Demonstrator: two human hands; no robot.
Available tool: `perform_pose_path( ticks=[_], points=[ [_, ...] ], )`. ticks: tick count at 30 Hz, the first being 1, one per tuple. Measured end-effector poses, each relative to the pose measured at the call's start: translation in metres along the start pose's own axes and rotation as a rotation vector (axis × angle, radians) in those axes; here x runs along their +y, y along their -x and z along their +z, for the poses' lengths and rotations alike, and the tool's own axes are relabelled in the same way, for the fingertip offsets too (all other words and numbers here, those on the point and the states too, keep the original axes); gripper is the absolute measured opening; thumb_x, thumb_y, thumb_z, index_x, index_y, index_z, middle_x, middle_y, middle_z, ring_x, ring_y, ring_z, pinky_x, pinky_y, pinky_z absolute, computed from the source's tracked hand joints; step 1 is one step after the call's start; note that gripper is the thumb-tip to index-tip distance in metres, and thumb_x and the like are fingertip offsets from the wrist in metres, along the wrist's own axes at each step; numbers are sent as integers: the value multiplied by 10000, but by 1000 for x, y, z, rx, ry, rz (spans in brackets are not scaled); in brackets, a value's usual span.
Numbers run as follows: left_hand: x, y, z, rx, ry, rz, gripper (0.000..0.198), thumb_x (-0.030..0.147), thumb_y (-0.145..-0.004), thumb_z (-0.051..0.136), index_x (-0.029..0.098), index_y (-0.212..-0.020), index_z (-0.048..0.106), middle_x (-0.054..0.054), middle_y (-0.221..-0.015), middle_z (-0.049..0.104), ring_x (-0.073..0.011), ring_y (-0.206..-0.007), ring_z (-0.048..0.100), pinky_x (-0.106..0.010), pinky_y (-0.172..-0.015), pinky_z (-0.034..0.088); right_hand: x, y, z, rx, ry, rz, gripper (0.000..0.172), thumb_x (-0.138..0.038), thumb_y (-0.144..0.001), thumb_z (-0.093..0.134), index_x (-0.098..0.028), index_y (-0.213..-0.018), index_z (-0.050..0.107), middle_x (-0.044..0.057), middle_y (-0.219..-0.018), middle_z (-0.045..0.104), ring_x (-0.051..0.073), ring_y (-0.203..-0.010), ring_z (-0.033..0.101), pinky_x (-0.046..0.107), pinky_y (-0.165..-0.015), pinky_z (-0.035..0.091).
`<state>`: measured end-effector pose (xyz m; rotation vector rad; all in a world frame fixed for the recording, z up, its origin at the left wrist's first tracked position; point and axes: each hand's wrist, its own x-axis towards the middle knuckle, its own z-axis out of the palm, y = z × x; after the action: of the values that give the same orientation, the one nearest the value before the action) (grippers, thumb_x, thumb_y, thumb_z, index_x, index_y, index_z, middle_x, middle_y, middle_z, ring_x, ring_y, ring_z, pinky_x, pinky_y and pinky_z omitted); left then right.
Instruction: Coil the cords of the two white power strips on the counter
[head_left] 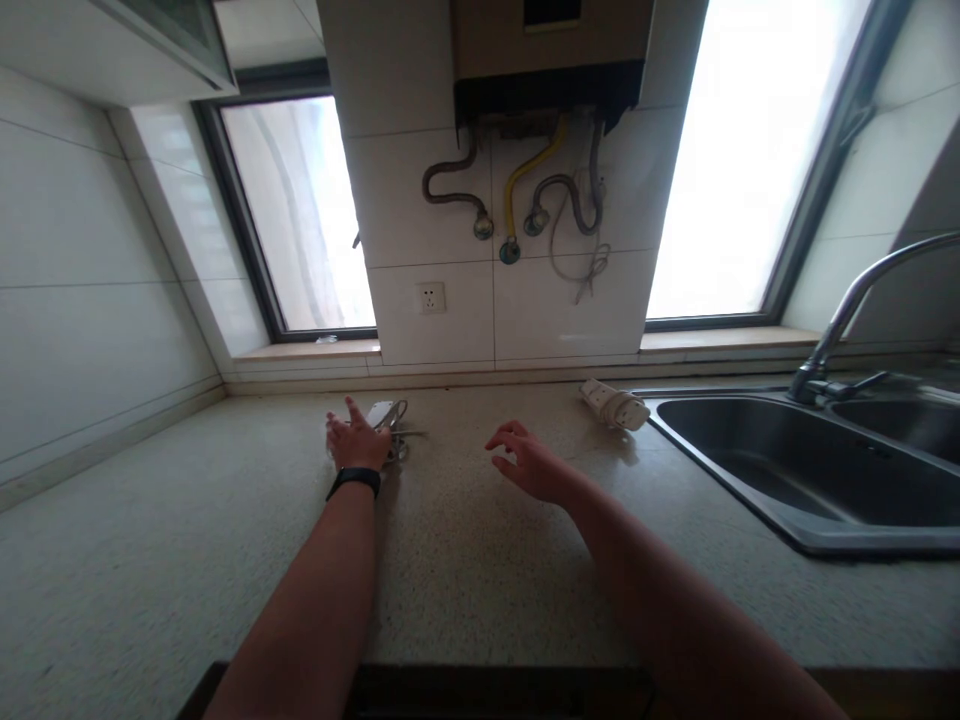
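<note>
left hand [355, 440] on metal tool [391, 418]

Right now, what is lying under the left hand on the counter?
A small metal utensil pokes out beyond the left hand, on the speckled counter. The hand covers the rest, so its type is unclear.

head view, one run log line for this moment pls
left hand: open, on metal tool | right hand: open, above counter, holds nothing | power strip: beside sink
</note>
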<state>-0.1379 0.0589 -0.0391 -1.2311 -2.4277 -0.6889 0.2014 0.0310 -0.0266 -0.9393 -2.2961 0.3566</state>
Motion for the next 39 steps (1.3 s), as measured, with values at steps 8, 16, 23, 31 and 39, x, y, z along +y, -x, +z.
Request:
perform_pose_path(
  ticks=[8,16,23,31,39],
  points=[
    [16,30,-22,-222,-42,62,1021,656,-829,436,234,-1649,-2,-158,-1622,-147,-460,-1479,-28,-657,-1097,181,13,-2,-5,143,-16,20,227,-276,-919,530,-195,-1073,676,51,-1160,544,108,-906,556,280,-865,455],
    [18,22,6,-326,-122,87,829,645,-876,367,432,-1624,80,16,-1664,74,-539,-1417,-202,-843,-925,71,4,2,-5,-2,34,19,233,-300,-934,531,-194,-1067,690,53,-1161,550,123,-961,553,293,-925,430],
    [9,11,11,-235,-135,-19,772,633,-944,358,450,-1620,34,10,-1663,21,-504,-1451,-55,-694,-1046,230,37,3,-49,429,291,44,232,-269,-913,534,-178,-1028,713,64,-1085,605,194,-1075,543,334,-1001,412],
    [23,29,-6,-210,-136,137,890,594,-894,444,348,-1644,32,-152,-1636,-117,-536,-1439,-182,-677,-1100,-8,108,42,-111,997,485,958,805,-524,-788,643,-258,-1497,370,115,-1478,396,343,-1362,368,596,-1063,340],
    [62,64,-17,-375,30,494,871,492,-917,507,361,-1652,57,-117,-1662,-32,-343,-1538,-50,-470,-1207,107,159,53,-97,534,279,1124,946,-740,-782,612,-269,-1528,273,160,-1266,581,414,-1192,553,509,-950,424]
  ],
)
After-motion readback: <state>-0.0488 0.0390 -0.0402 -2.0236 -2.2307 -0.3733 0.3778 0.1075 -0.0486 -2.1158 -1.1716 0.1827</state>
